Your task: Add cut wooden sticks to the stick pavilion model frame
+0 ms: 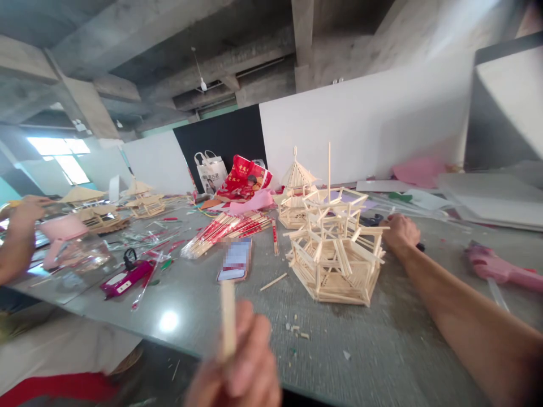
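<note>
A person's left hand (254,353), at the near edge and left of centre, pinched a flat wooden stick (228,322) between thumb and fingers, the stick standing upright and its top end free. The left hand was raised in front of the grey tabletop (365,350).

Farther off and to the right of that hand, an open, many-sided wooden stick model (343,260) sat on the tabletop, built in tiers, with one thin rod (329,172) rising from it. The held stick was well apart from the model.

The right hand (401,230) rested at the model's far right side, just beside its upper sticks, fingers curled near something dark; whether it gripped that object could not be told.

Between the left hand and the model lay a loose stick (274,282) and small offcuts (302,333). Beyond the left hand was a phone (236,257) with a lit, partly blurred screen, and behind that, bundled sticks (224,230) with red wrapping. A second model with a pointed roof (298,176) stood behind the first. To the far right lay a pink gun-shaped tool (500,265); to the left, a magenta power strip (127,278). At the left edge, another person's arm (19,240) reached over the tabletop.
</note>
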The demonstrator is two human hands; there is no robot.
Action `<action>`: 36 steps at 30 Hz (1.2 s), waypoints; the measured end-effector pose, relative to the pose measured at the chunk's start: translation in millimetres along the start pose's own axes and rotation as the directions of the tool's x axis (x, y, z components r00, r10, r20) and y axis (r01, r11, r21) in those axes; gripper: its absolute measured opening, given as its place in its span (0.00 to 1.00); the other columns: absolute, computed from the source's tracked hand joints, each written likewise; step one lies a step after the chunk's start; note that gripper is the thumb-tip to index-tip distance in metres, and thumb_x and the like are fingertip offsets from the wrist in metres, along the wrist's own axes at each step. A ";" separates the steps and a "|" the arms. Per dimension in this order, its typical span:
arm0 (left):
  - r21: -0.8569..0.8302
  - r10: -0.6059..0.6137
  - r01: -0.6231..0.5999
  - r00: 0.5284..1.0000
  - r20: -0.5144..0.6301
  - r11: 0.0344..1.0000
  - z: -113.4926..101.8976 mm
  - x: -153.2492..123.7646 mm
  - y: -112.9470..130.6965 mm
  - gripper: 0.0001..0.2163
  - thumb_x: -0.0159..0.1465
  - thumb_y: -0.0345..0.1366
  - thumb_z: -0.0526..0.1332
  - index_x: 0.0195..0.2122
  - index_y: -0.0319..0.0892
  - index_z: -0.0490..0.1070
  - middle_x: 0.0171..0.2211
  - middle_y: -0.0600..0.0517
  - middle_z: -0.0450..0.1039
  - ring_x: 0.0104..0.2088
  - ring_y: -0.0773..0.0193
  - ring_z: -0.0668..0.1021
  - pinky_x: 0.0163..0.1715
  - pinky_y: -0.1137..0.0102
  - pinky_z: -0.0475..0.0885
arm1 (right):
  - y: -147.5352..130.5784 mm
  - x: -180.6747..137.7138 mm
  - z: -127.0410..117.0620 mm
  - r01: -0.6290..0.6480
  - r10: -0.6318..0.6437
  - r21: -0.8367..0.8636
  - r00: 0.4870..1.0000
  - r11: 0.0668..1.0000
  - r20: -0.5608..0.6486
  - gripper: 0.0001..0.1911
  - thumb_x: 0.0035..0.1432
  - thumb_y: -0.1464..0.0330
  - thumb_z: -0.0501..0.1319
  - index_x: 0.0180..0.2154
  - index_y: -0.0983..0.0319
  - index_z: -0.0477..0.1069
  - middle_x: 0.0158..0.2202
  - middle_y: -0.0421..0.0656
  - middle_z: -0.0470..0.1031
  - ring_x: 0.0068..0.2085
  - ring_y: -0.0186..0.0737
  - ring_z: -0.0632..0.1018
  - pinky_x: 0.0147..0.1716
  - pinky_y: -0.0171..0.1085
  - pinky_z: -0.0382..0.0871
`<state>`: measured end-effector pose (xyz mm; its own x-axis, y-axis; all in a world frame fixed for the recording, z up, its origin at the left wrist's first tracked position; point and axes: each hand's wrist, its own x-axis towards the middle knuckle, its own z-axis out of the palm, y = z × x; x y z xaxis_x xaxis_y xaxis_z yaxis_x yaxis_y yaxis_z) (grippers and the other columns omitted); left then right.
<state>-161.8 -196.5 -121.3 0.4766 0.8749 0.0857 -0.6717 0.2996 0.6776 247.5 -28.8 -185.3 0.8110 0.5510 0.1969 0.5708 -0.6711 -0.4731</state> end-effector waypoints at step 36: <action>0.166 -0.020 0.058 0.975 -0.222 0.984 27.9 84.9 -94.5 0.09 0.58 0.34 0.62 0.28 0.38 0.63 0.23 0.55 0.68 0.14 0.81 0.59 0.14 0.79 0.47 | -0.3 -1.7 -1.6 0.034 -0.033 -0.020 0.999 0.999 0.032 0.15 0.62 0.63 0.57 0.47 0.64 0.67 0.48 0.46 0.70 0.46 0.42 0.73 0.45 0.46 0.69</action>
<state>-42.1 -161.2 -157.7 0.3520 0.9315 -0.0918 -0.5395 0.2820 0.7933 246.2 -30.3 -184.1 0.7872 0.5882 0.1853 0.6003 -0.6620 -0.4489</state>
